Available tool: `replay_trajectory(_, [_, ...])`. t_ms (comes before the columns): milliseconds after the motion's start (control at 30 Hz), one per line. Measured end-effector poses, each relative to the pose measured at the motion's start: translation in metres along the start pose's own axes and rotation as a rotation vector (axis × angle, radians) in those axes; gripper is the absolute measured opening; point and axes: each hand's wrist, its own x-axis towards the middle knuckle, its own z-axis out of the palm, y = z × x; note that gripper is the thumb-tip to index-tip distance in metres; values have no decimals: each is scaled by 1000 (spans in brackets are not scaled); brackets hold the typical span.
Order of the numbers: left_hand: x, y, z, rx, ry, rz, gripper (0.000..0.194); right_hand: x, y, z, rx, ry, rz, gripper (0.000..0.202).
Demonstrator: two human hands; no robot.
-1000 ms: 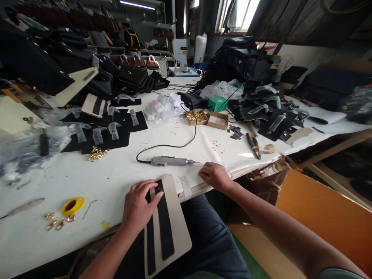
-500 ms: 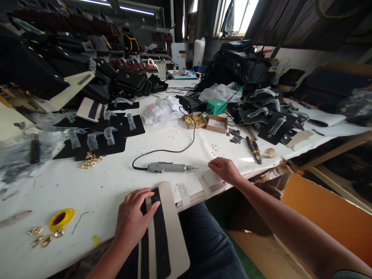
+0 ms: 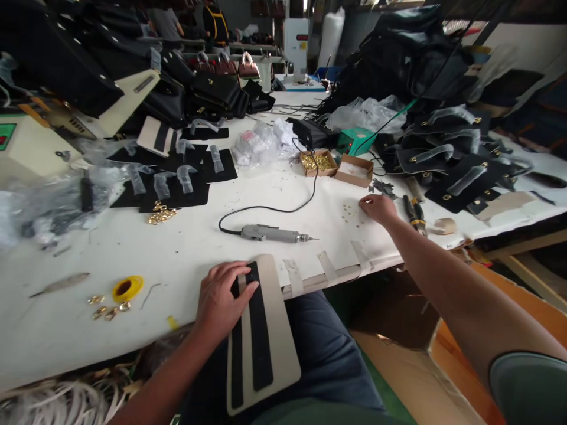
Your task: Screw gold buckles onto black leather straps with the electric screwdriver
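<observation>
My left hand (image 3: 225,298) rests on the upper left part of a beige panel with black stripes (image 3: 277,330), thumb and fingers round its stripe end. The panel lies partly on the table edge, partly over my lap. At the right, my right hand (image 3: 376,208) is on the table with its fingers closed together beside several small gold pieces (image 3: 351,215); what is between the fingertips, if anything, is too small to tell. A grey electric screwdriver (image 3: 272,234) with a black cable lies on the table between the hands.
Open boxes of gold parts (image 3: 319,163) and white bits (image 3: 354,170) stand beyond. Pliers (image 3: 414,213) lie right of my right hand. Black strapped panels (image 3: 469,183), gold clasps (image 3: 160,213), a yellow tape roll (image 3: 127,289) and an awl (image 3: 61,284) surround the work area. A cardboard box (image 3: 398,366) stands below right.
My right hand has moved away from near the screwdriver tip to the right side of the small gold pieces. My left hand stays on the panel. The view has tilted down and shifted.
</observation>
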Motion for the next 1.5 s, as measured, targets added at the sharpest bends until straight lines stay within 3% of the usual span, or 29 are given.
replay_trajectory(267, [-1,7,-2,3,-21,-23,21,-2,-5,-2,-71,9,6,42])
replay_trajectory(433, [-2,8,-2,0,-27,-37,21,-5,-13,-4,-108,2,4,31])
replay_trajectory(733, [-2,10,-1,-17,-18,-42,21,1,-21,-11,-130,-104,-31,29])
replay_trajectory(967, [-2,8,0,-11,-7,-29,21,-4,-30,-20,-14,-169,17,25])
replay_trajectory(1067, [-3,8,0,-13,-5,-29,21,-30,-35,-33,91,-179,1,34])
replay_trajectory(1200, [-4,8,1,-15,-4,-21,22,-96,-49,-38,190,-292,-128,32])
replay_trajectory(1333, [-5,7,1,-9,-7,-19,22,-164,-67,-16,273,-504,-271,35])
replay_trajectory(1500, [-5,7,1,-14,6,-15,21,-188,-78,8,200,-421,-338,26])
